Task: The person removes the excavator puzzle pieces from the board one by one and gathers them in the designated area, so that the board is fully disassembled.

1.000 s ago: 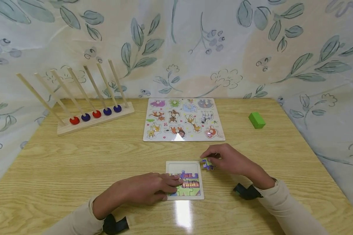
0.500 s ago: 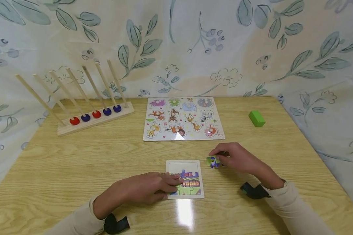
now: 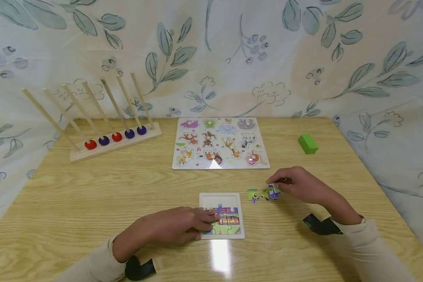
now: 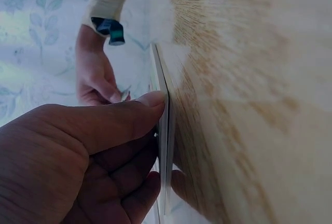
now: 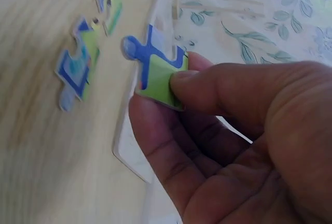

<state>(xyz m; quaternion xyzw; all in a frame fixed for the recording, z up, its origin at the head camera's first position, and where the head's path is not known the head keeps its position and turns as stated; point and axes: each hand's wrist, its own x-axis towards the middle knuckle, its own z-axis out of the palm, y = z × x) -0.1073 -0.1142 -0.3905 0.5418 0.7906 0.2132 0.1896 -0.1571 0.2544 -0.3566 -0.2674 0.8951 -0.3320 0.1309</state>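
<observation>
My right hand (image 3: 297,184) pinches a small green and blue jigsaw piece (image 5: 161,73) between thumb and fingers, just above the table right of the puzzle tray. Two more jigsaw pieces lie loose there: one (image 3: 252,194) nearer the tray, another (image 5: 78,66) close below the held piece. The square wooden puzzle tray (image 3: 242,219) has joined pieces (image 3: 228,219) in its lower part, and its upper part shows bare board. Across the tray's left side rests my left hand (image 3: 178,225), its fingers lying on the pieces; in the left wrist view its thumb (image 4: 148,105) touches the tray's edge.
Behind the tray lies an animal peg puzzle board (image 3: 220,164). At the back left stands a wooden peg rack (image 3: 118,145) with upright rods and several red and blue beads. A green block (image 3: 308,144) sits at the back right, before a leaf-patterned cloth (image 3: 211,58).
My right hand has moved right, away from the tray, and now holds a piece raised beside two loose ones on the table. The left hand has stayed on the tray.
</observation>
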